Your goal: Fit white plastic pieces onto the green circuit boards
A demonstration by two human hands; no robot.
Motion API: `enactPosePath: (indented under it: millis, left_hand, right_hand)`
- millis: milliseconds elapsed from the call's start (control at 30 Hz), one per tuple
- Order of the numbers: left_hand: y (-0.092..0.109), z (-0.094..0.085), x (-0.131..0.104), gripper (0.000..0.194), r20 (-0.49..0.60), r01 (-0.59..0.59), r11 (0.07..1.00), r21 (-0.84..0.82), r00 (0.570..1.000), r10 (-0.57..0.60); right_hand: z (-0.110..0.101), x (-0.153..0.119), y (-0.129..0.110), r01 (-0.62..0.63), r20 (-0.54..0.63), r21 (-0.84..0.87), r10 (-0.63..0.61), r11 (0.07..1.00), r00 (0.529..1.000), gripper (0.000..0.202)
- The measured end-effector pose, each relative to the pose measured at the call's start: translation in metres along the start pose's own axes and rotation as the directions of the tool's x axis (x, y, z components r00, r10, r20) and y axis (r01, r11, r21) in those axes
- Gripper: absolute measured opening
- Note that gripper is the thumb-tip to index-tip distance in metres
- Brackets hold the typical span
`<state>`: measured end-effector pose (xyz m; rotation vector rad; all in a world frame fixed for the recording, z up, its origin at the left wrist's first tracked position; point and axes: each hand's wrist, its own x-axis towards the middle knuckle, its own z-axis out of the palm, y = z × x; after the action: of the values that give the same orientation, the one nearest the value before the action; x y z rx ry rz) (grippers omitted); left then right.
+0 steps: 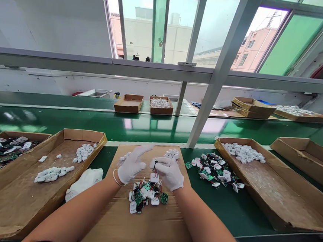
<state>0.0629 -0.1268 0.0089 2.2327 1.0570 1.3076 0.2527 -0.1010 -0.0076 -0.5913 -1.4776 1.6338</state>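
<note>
My left hand (132, 164), in a white glove, is raised over the cardboard sheet (141, 233) with its fingers apart and nothing visible in them. To its right, my gloved right hand (171, 173) pinches a small black wired part (156, 163). Thin wires run down from that part toward a white plastic piece (154, 177) just below the fingers. Under both hands lies a heap of green circuit boards (145, 194) with white pieces and wires. Small white pieces (172, 154) are piled behind my right hand, and another small pile (125, 157) sits behind my left.
A cardboard tray (6, 209) with white pieces stands left, beside a white cloth (85, 182). At right are a board heap (219, 170) and another tray (270, 193). A slanted metal post (207, 102) rises behind; small boxes (128, 103) stand beyond the green belt (100, 121).
</note>
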Motion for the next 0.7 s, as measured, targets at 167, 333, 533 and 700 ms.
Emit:
enactPosePath:
  millis: [167, 333, 533, 700]
  left_hand:
    - [0.0, -0.009, 0.01, 0.048, 0.142, -0.138, 0.97, 0.199, 0.984, 0.111]
    - [0.01, 0.0, 0.01, 0.039, 0.085, -0.189, 0.957, 0.219, 0.981, 0.174]
    - [0.016, 0.004, 0.008, 0.03, 0.078, -0.213, 0.94, 0.266, 0.977, 0.199]
    - [-0.004, 0.008, -0.003, 0.073, -0.009, -0.091, 0.966, 0.24, 0.995, 0.096]
  right_hand:
    - [0.001, -0.001, -0.007, -0.022, 0.09, 0.213, 0.003, 0.977, 0.996, 0.01]
    - [0.005, -0.002, -0.003, -0.037, 0.052, 0.191, 0.027, 0.981, 0.998, 0.012]
    - [0.003, 0.0, -0.001, -0.031, 0.025, 0.15, 0.027, 0.988, 0.999, 0.016]
    - [0.006, -0.005, -0.011, -0.006, 0.074, 0.077, 0.0, 0.997, 0.997, 0.013]
